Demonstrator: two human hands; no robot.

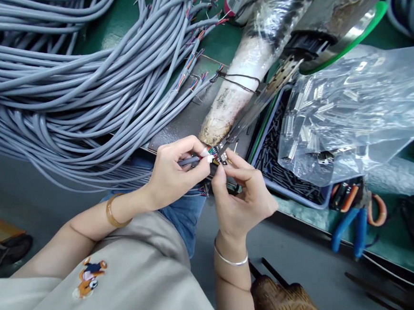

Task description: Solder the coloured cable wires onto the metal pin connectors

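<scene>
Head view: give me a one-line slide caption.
Left hand holding a grey cable and right hand a small metal connector at the tip of a soldering iron, cable heap at left.

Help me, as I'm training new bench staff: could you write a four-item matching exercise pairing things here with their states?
Column 1
1. Left hand
2. Right hand
3. Blue tray
4. Clear bag

Column 2
A. Holding small black pieces
B. Silver bangle at its wrist
C. Containing shiny parts
D. Pinching a grey cable

Pairs: 1-D, 2-B, 3-A, 4-C
</scene>
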